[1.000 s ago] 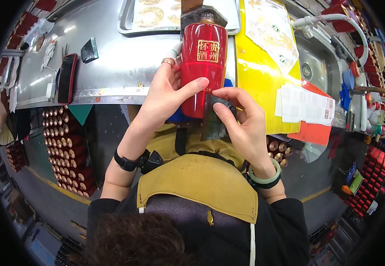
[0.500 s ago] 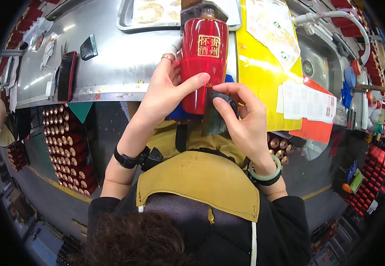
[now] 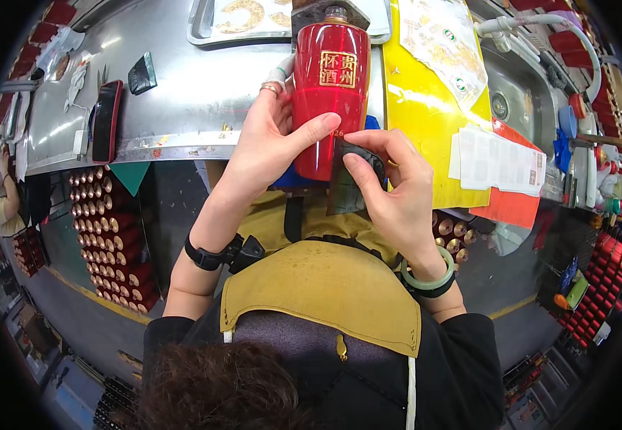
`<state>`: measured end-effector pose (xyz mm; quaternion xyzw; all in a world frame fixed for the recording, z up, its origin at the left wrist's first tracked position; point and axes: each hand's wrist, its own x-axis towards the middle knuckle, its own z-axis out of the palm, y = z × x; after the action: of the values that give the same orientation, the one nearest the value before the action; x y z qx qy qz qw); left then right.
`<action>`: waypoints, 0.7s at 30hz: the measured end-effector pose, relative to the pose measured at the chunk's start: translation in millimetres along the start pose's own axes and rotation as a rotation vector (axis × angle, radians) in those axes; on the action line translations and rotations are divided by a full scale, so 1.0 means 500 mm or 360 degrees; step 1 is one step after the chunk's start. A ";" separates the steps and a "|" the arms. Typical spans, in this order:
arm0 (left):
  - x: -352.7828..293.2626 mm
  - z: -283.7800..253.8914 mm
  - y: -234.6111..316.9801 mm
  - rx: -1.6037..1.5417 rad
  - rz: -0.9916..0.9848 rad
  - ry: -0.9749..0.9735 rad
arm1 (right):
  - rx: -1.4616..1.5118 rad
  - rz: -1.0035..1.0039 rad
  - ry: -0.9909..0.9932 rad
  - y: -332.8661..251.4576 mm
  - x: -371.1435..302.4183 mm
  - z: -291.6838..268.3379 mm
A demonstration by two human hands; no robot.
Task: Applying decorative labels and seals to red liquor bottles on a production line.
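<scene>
My left hand [image 3: 271, 143] is closed around the left side of a glossy red bottle [image 3: 329, 107] with a gold square emblem on its front. The thumb lies across the lower front, and a white cover sits on one fingertip. The bottle's neck points away from me, against a dark metal block [image 3: 354, 16]. In my right hand [image 3: 397, 179], thumb and fingers pinch a thin, dark, flat piece [image 3: 345, 188]. Its upper edge meets the bottle's lower right side, near small gold print. Whether it presses on the surface I cannot tell.
A steel worktop [image 3: 196, 86] carries a phone [image 3: 107, 122], another dark piece [image 3: 142, 74] and a tray [image 3: 197, 27] with gold decals. Right of the bottle lie a yellow sheet [image 3: 425, 115], papers [image 3: 497, 163] and a sink [image 3: 515, 93]. Stacked red bottles [image 3: 114, 251] stand below left.
Both hands keep their holds with hardly any motion. The bottle and worktop sit slightly higher in the picture. At the far left, another person's arm has risen.
</scene>
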<state>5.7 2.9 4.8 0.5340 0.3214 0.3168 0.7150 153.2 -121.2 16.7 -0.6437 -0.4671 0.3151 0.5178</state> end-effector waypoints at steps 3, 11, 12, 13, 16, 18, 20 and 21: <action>0.000 0.001 -0.001 -0.0008 0.0027 -0.0006 | -0.0010 0.0053 0.0019 0.000 -0.006 0.001; 0.000 0.009 -0.007 -0.0089 0.0094 0.0008 | 0.0040 -0.0324 0.0142 -0.038 0.097 -0.073; -0.001 0.010 -0.008 -0.0054 0.0086 0.0011 | -0.0165 -0.0343 0.0080 -0.038 0.108 -0.079; -0.002 0.009 -0.007 -0.0019 0.0077 0.0013 | -0.0282 -0.0344 0.0180 -0.035 0.122 -0.082; -0.006 0.012 -0.006 -0.0074 0.0078 0.0028 | -0.0549 -0.0864 -0.0128 -0.032 0.148 -0.067; -0.006 0.013 -0.004 -0.0089 0.0058 0.0018 | -0.0658 -0.1049 -0.0493 -0.035 0.178 -0.051; -0.006 0.015 -0.002 0.0013 0.0098 0.0057 | -0.0807 -0.1200 -0.0498 -0.042 0.229 -0.041; -0.005 0.015 -0.001 0.0014 0.0099 0.0055 | -0.0898 -0.1230 -0.0390 -0.045 0.254 -0.038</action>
<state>10.0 -3.4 6.3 0.5414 0.3184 0.3467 0.6966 210.2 -9.9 53.3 -0.4966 -0.7963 0.0346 0.3437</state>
